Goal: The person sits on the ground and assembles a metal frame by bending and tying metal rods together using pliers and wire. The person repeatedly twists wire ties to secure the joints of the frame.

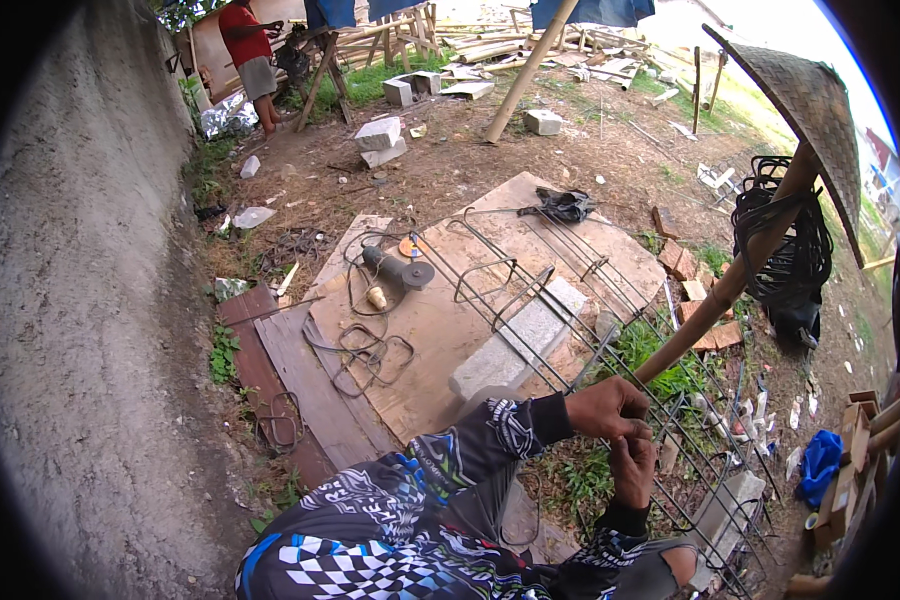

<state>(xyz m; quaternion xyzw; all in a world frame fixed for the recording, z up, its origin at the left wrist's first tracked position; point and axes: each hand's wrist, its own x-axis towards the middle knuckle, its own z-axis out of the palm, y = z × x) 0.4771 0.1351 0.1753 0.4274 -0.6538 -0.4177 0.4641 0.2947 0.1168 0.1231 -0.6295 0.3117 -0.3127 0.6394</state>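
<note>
A long cage of thin steel bars (450, 268) with square stirrups (485, 280) runs from the board down to the lower right, propped on a grey concrete block (522, 338) and a second block (727, 515). My left hand (607, 408) is closed at the bars, fingers pinched together. Just below it, my right hand (632, 470) is closed too, fingertips almost meeting the left ones. Anything between the fingers is too small to make out. Left of the cage lies an angle grinder (398, 268) with its cord, near several loose bent stirrups (375, 352).
A rough concrete wall (90, 250) rises on the left. A slanting bamboo pole (715, 310) carries black coils (785, 225) at right. Red bricks (705, 300) and a blue bag (820, 465) lie near it. Farther back, a person in red (245, 50) stands.
</note>
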